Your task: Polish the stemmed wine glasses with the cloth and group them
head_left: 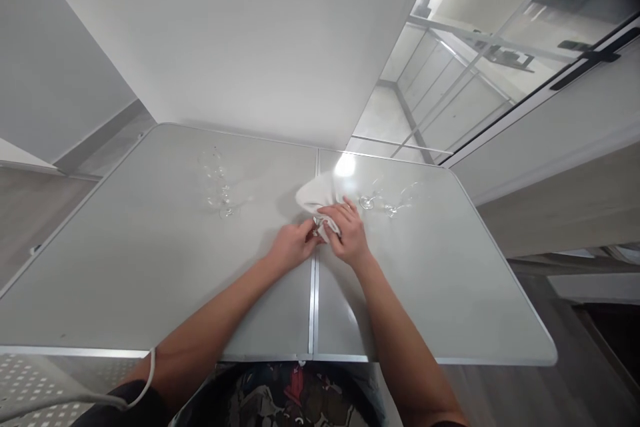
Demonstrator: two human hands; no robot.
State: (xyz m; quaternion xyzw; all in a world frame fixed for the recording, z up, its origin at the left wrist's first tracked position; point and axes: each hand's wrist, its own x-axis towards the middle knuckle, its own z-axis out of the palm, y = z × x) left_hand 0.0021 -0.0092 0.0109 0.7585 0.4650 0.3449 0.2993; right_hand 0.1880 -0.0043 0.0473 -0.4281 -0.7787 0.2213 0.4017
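Over the middle of the table my left hand [296, 245] is closed, fingertips pinching a small clear glass piece [316, 221], probably part of a stemmed glass; most of it is hidden. My right hand [349, 232] wraps a white cloth [319, 192] against that same piece, its fingers bent over the fabric. The cloth hangs loose beyond the fingertips, toward the far edge. Just right of my right hand are a clear stemmed glass [367, 202] and another stemmed glass [391, 211]. Farther off on the left, several more clear glasses [225, 203] are hard to make out against the surface.
The pale table [165, 267] has a metal seam [313, 307] down its middle and metal-trimmed edges. A white wall panel [240, 33] rises behind it, with glass panes [450, 80] to the right. A white cable [150, 380] crosses my left arm near the front edge.
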